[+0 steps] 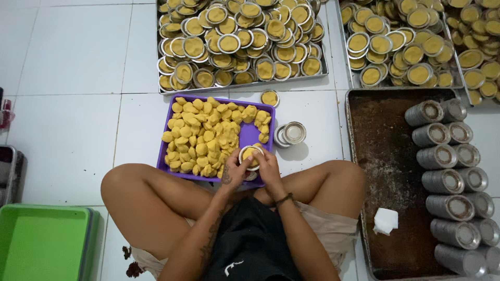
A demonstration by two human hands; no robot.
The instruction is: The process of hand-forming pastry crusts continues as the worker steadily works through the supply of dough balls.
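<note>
I sit cross-legged on a white tiled floor. Both hands meet over a small round metal mould (250,155) with yellow dough in it, just above the near right corner of a purple tray (252,134). My left hand (235,171) grips the mould's left side. My right hand (269,166) holds its right side, with fingers on the dough. Several flat yellow dough pieces (204,136) are piled in the purple tray.
Two metal trays (164,89) (350,78) heaped with filled moulds lie ahead. Empty moulds (290,133) sit right of the purple tray, one filled mould (270,97) beyond it. A dark baking tray (383,156) holds stacked moulds (451,182) and a white cloth (385,220). A green bin (44,242) stands at left.
</note>
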